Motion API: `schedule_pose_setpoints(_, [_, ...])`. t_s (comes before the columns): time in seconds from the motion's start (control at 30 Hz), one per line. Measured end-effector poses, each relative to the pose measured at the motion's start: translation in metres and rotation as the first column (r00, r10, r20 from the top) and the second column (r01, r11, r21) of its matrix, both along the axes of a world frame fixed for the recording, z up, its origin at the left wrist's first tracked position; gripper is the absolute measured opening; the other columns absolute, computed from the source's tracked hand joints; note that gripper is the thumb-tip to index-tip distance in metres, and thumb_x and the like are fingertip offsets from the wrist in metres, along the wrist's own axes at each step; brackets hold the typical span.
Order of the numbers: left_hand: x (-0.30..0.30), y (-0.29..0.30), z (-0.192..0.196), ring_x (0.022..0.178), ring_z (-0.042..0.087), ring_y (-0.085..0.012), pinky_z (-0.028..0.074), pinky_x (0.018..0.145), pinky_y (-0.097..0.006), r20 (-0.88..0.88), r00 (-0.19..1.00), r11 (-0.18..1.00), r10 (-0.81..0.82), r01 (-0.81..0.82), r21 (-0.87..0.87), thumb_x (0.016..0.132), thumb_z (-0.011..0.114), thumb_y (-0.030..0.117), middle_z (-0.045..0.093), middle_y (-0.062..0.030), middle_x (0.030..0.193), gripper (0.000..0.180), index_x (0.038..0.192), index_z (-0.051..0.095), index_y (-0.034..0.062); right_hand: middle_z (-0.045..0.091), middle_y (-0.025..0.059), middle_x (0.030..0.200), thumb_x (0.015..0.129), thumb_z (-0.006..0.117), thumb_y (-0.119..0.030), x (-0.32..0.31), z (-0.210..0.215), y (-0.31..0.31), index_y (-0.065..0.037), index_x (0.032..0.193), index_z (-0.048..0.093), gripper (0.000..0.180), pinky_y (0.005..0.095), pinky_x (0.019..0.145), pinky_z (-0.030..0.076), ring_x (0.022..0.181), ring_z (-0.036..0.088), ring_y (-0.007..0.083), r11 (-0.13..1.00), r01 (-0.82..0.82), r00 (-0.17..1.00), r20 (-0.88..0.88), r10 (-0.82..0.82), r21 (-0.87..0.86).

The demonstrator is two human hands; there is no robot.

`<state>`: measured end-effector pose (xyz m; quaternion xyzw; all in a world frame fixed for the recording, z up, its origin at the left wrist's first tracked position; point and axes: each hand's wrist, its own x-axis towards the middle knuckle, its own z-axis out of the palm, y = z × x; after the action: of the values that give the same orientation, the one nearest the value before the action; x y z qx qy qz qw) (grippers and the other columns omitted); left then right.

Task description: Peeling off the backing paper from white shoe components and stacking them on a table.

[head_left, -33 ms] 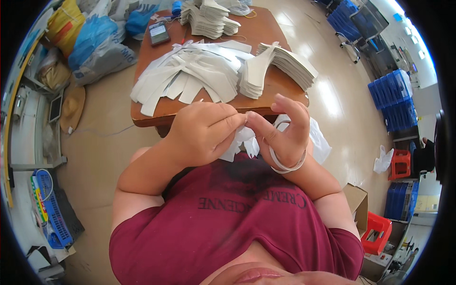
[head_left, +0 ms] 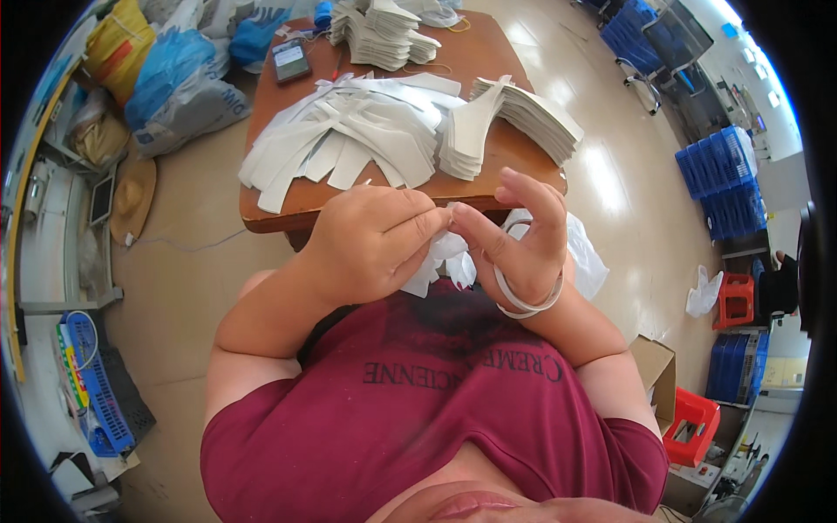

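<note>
My left hand [head_left: 375, 240] is closed in a pinch in front of my chest, back upward. A crumpled, thin white sheet [head_left: 449, 254] hangs below its fingers. My right hand [head_left: 527, 231] meets it fingertip to fingertip, closed at the tips with its other fingers raised; a white bracelet circles that wrist. What lies between the touching fingertips is too small to make out. Beyond my hands, on the brown table [head_left: 270, 215], lies a fanned heap of flat white cut pieces [head_left: 349, 131]. To its right stands a neat stack of similar curved pieces [head_left: 532, 122].
Another white stack [head_left: 384, 39] and a dark handheld device [head_left: 290, 61] sit at the table's far end. Bulky bags [head_left: 183, 87] are on the floor at left. A white plastic bag [head_left: 584, 257] hangs by my right wrist. Blue crates [head_left: 719, 179] and red stools [head_left: 693, 427] are at right.
The thin white sheet below my fingers has shifted slightly. My hands stay almost still.
</note>
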<state>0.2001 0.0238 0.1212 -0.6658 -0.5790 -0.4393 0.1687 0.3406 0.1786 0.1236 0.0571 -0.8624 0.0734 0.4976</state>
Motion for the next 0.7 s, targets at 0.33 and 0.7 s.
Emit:
schedule_pose_setpoints(0.33, [-0.007, -0.003, 0.003, 0.073, 0.062, -0.0157, 0.046, 0.059, -0.032, -0.245, 0.970, 0.994, -0.012, -0.014, -0.104, 0.079, 0.071, 0.014, 0.067, -0.0005, 0.089, 0.015, 0.093, 0.073, 0.0070, 0.057, 0.0147, 0.135, 0.060, 0.086, -0.019, 0.005, 0.015, 0.005, -0.018, 0.101, 0.079, 0.041, 0.0374, 0.081, 0.046, 0.095, 0.060, 0.0256, 1.000, -0.013, 0.985, 0.172, 0.018, -0.028])
schedule_pose_setpoints(0.7, [-0.002, 0.006, -0.009, 0.072, 0.064, -0.0220, 0.050, 0.060, -0.034, 0.005, 1.000, 1.000, -0.009, 0.009, -0.014, 0.072, 0.074, 0.007, 0.067, -0.0036, 0.088, 0.027, 0.099, 0.070, 0.0073, 0.063, 0.0066, 0.100, 0.060, 0.084, -0.011, 0.004, 0.016, 0.008, -0.010, 0.096, 0.075, 0.037, 0.0361, 0.070, 0.046, 0.080, 0.058, 0.0219, 0.994, -0.076, 0.992, 0.105, 0.068, 0.073])
